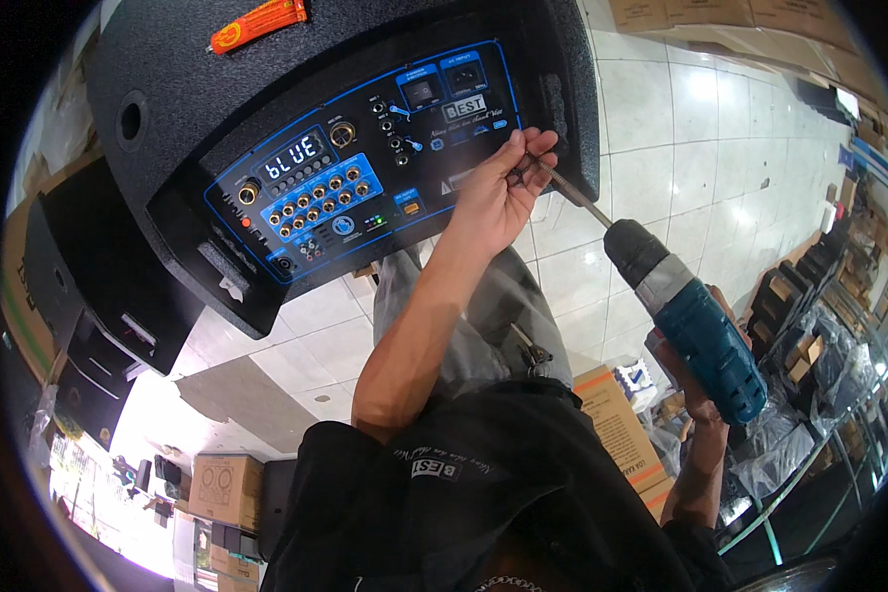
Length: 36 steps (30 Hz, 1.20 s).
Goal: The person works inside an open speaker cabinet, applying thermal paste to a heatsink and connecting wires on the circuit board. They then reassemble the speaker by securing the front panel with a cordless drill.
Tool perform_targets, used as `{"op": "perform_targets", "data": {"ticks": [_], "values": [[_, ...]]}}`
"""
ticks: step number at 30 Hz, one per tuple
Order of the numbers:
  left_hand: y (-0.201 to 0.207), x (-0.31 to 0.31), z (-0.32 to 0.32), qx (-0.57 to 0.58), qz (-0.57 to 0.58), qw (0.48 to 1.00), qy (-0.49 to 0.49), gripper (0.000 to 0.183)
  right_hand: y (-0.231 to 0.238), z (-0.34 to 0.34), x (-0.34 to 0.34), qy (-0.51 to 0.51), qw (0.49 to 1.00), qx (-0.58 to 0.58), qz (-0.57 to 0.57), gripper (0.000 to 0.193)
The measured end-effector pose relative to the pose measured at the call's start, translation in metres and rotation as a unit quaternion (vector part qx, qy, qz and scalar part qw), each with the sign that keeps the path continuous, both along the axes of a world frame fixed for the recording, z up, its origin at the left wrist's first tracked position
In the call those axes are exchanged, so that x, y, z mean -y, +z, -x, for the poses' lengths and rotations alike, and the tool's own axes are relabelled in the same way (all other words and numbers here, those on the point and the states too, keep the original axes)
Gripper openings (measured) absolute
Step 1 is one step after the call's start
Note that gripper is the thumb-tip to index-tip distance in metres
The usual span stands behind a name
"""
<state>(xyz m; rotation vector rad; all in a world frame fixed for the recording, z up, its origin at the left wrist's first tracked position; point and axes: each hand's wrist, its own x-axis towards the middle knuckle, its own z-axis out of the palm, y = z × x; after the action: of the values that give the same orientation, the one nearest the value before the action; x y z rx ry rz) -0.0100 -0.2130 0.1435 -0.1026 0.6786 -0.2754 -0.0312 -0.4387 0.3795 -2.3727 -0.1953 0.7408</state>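
Observation:
My right hand [688,383] grips a teal and black cordless drill [705,331] by its handle, with most of the fingers hidden behind the tool. A long metal driver bit [580,199] runs from its chuck up to my left hand [496,197]. There the left fingertips are pinched together around small dark pieces that look like screws [519,176], close to the bit's tip. Just left of that hand lies the blue-edged control panel [409,176] of a black speaker cabinet [182,64], its display lit and its rows of jacks and knobs facing up.
An orange tube [258,26] rests on the cabinet's top. Other black cabinets [49,271] stand at the left. Cardboard boxes [225,490] sit at the lower left, with another carton [616,424] beside my right leg. Clutter and plastic wrap [799,414] line the right side of the tiled floor [651,128].

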Motion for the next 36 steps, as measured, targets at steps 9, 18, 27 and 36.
{"op": "perform_targets", "data": {"ticks": [9,18,27,36], "values": [[0.000,0.003,-0.025,-0.006,0.059,0.997,0.053,0.030,-0.012,0.009,-0.012,-0.159,0.975,-0.014,-0.157,0.072],[-0.001,0.003,-0.025,-0.016,0.037,0.998,0.042,0.029,-0.018,-0.005,-0.025,-0.012,0.993,0.107,0.041,0.062],[-0.002,0.005,-0.025,-0.030,0.038,0.998,0.042,0.029,-0.013,-0.020,-0.041,0.049,0.987,0.147,0.037,0.061],[-0.003,-0.004,0.021,0.009,-0.071,0.988,-0.135,0.030,0.005,-0.043,-0.050,0.044,0.989,0.056,0.130,0.061]]}}
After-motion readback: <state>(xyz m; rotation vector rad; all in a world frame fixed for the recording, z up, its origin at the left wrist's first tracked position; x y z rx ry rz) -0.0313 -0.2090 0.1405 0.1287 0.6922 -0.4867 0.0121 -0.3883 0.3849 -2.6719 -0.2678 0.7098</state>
